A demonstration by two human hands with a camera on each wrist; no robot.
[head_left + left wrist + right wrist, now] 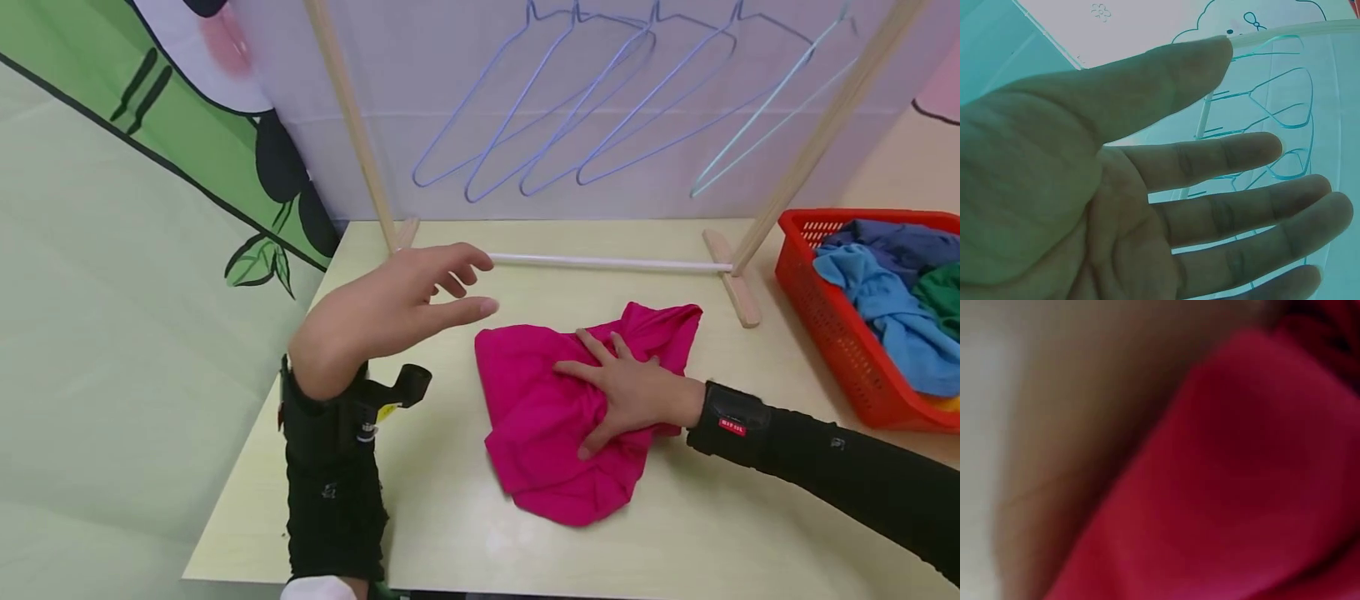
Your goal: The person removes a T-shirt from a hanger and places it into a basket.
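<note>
A crumpled magenta cloth garment point(540, 417) lies on the pale wooden table point(450, 517); its kind cannot be told from the folds. My right hand point(633, 392) rests on top of it with the fingers spread. Close up and blurred, the same garment point(1229, 487) fills much of the right wrist view. To the left of the cloth, my left hand point(397, 304) is raised above the table, holding nothing. Its fingers point(1229, 212) extend apart from the thumb in the left wrist view, with hangers behind them.
A wooden rack with a white lower bar point(600, 263) stands at the table's back. Several blue hangers point(495, 142) and a mint-green hanger point(731, 158) hang there. At the right, a red basket point(825, 333) holds folded or bunched clothes point(885, 308).
</note>
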